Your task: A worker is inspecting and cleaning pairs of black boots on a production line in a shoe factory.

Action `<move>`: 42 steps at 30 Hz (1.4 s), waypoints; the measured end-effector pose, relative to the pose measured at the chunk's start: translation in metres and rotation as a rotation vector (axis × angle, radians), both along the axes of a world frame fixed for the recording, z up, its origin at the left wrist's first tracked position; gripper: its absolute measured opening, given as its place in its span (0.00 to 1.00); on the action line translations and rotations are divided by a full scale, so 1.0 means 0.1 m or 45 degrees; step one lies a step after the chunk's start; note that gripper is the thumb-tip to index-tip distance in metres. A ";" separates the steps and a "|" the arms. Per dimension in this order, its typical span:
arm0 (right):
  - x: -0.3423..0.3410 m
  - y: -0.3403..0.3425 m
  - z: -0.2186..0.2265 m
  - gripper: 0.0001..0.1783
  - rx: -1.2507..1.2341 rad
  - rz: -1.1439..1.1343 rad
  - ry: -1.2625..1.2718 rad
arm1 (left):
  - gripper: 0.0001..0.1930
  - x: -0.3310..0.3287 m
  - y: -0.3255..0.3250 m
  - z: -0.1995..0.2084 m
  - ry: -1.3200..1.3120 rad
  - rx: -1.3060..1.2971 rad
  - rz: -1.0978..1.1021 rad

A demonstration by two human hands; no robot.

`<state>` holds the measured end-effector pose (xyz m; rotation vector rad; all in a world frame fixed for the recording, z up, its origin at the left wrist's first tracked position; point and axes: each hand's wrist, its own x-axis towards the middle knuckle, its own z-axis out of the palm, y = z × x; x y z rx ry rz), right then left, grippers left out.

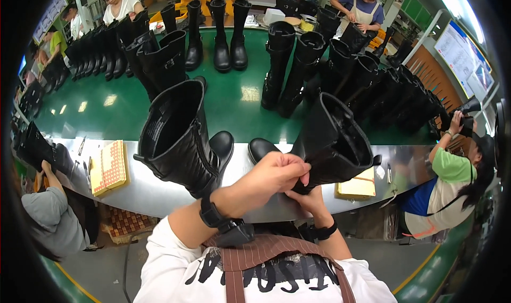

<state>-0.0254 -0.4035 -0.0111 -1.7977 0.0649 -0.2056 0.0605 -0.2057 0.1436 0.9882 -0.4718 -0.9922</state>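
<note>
Two tall black boots stand in front of me on the metal table edge. The left boot (178, 138) leans with its shaft opening toward me, a zip running down its side. My left hand (274, 175) reaches across to the right boot (335, 138), thumb and fingers pinched together at the side of its shaft. Whatever lies in that pinch is too small to make out. Below it, my right hand (308, 201) grips the lower shaft of the same boot, its fingers partly hidden by the boot.
Rows of black boots (231, 34) stand across the green tabletop (229, 100). Yellow stacks of printed slips (108, 167) lie left and right on the metal strip, with pens (86, 171) nearby. Co-workers (359, 10) stand at the far side; a person (447, 180) is close on my right, another (56, 212) left.
</note>
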 end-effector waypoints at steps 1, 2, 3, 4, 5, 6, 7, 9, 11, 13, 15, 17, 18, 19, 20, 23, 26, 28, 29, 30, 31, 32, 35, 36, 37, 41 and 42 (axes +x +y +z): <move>0.00 -0.02 0.05 0.39 -0.002 0.005 0.010 | 0.15 -0.01 -0.01 0.02 -0.062 -0.004 0.011; 0.00 -0.02 0.13 0.39 -0.032 0.033 0.029 | 0.16 -0.02 -0.03 0.02 -0.109 0.046 0.026; -0.01 -0.04 0.26 0.45 -0.119 0.102 0.121 | 0.16 -0.02 -0.04 0.01 -0.161 0.087 0.069; -0.04 -0.05 0.44 0.48 -0.256 0.057 0.074 | 0.16 -0.02 -0.05 -0.01 -0.234 0.077 0.069; -0.06 -0.07 0.66 0.51 -0.451 0.026 0.093 | 0.16 -0.02 -0.08 -0.03 -0.303 0.121 0.094; -0.10 -0.10 0.91 0.52 0.012 -0.068 -0.005 | 0.15 -0.03 -0.09 -0.05 -0.371 0.160 0.125; -0.15 -0.14 1.19 0.50 0.173 -0.094 -0.417 | 0.15 -0.03 -0.12 -0.06 -0.376 0.222 0.090; -0.25 -0.22 1.76 0.51 -0.724 -0.463 -0.964 | 0.16 -0.06 -0.18 -0.07 -0.337 0.154 0.057; -0.25 -0.09 2.09 0.32 -1.219 -0.411 -0.899 | 0.16 -0.08 -0.23 -0.05 -0.308 0.095 0.045; -0.14 0.02 2.27 0.21 -1.461 -0.402 -0.747 | 0.16 -0.09 -0.26 -0.04 -0.305 0.131 0.043; -0.04 0.10 2.35 0.14 -1.354 -0.363 -0.669 | 0.16 -0.10 -0.28 -0.03 -0.318 0.165 0.031; 0.02 0.10 2.37 0.17 -1.325 -0.259 -0.681 | 0.15 -0.10 -0.31 -0.02 -0.321 0.171 0.026; 0.04 0.08 2.35 0.18 -1.299 -0.241 -0.687 | 0.15 -0.11 -0.31 -0.01 -0.326 0.208 0.027; 0.03 0.03 2.33 0.24 -1.367 -0.175 -0.665 | 0.15 -0.11 -0.32 0.00 -0.276 0.157 0.045; 0.02 -0.02 2.28 0.29 -1.254 -0.188 -0.749 | 0.15 -0.11 -0.32 0.01 -0.233 0.127 0.066; -0.02 -0.21 2.03 0.63 -0.720 -0.145 -0.940 | 0.15 -0.10 -0.31 0.01 -0.222 0.126 0.030; -0.06 -0.35 1.60 0.73 0.153 -0.020 -0.833 | 0.17 -0.09 -0.31 0.00 -0.250 0.174 -0.011; -0.07 -0.41 1.30 0.65 -0.049 0.136 -0.271 | 0.17 -0.10 -0.32 0.01 -0.251 0.194 -0.006; -0.09 -0.40 1.15 0.53 -0.311 0.130 -0.187 | 0.17 -0.11 -0.33 0.03 -0.219 0.164 0.009; -0.08 -0.35 0.98 0.46 -0.221 0.174 -0.149 | 0.17 -0.13 -0.33 0.07 -0.185 0.136 0.023; -0.06 -0.31 0.85 0.39 -0.181 0.199 -0.070 | 0.16 -0.16 -0.33 0.13 -0.134 0.185 0.049; -0.06 -0.28 0.74 0.37 -0.132 0.119 -0.081 | 0.16 -0.19 -0.33 0.19 -0.114 0.071 0.060; -0.06 -0.16 0.56 0.27 -0.230 -0.022 -0.261 | 0.17 -0.27 -0.19 0.46 -0.088 -0.131 0.099; -0.07 -0.13 0.55 0.27 -0.223 -0.017 -0.236 | 0.17 -0.27 -0.11 0.54 -0.206 -0.128 0.060; -0.09 -0.10 0.56 0.27 -0.237 -0.022 -0.193 | 0.17 -0.23 -0.15 0.58 -0.227 -0.059 0.090; -0.15 -0.10 0.65 0.34 -0.223 0.076 -0.138 | 0.17 -0.16 -0.06 0.52 -0.438 0.012 0.016; -0.16 -0.11 0.66 0.32 -0.227 0.167 -0.179 | 0.18 -0.19 0.03 0.45 -0.485 0.049 0.008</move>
